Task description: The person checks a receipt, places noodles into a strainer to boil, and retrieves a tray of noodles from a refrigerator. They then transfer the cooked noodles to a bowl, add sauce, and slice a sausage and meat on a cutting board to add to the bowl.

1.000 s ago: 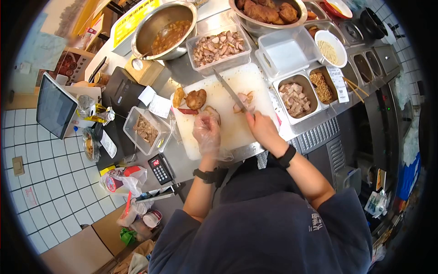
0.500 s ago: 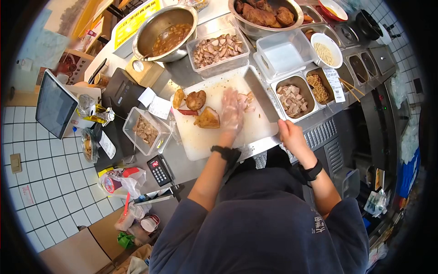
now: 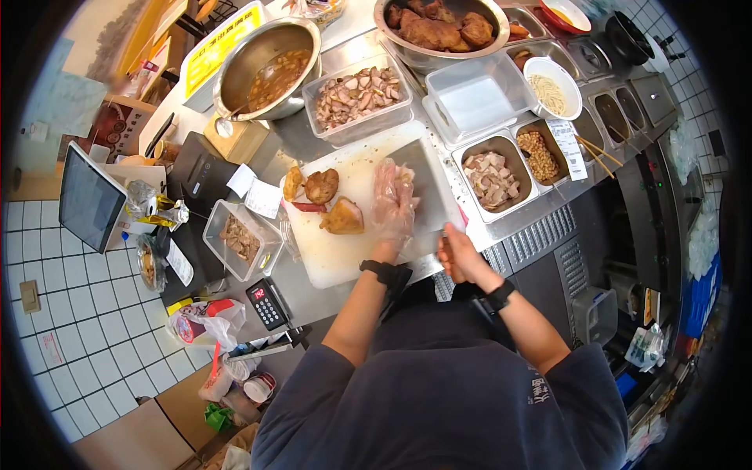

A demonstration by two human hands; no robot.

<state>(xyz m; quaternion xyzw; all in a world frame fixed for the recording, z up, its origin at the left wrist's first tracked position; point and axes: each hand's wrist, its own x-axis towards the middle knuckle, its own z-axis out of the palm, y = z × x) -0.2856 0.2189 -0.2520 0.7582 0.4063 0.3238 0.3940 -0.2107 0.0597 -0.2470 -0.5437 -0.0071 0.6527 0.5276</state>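
My left hand (image 3: 394, 202), in a clear plastic glove, is closed over pale chopped meat on the white cutting board (image 3: 333, 262), against a broad steel blade; its fingers mostly cover the pieces. My right hand (image 3: 462, 254) is bare and wrapped round the handle of that cleaver (image 3: 431, 192), whose wide blade lies low across the board's right side. Left of my gloved hand are browned cooked meat pieces (image 3: 342, 217), another dark brown piece (image 3: 321, 186) and a reddish strip (image 3: 309, 207).
Behind the board stand a tub of chopped meat (image 3: 356, 98), a steel bowl of brown soup (image 3: 270, 78) and a bowl of large braised pieces (image 3: 442, 27). Rightward are diced meat (image 3: 491, 180), beans (image 3: 537, 155) and a noodle bowl (image 3: 552, 90). A keypad scale (image 3: 267, 304) sits left.
The cleaver and my right hand have moved left and nearer my left hand. The pale pieces beside my left glove are now mostly covered. The whole view has shifted slightly.
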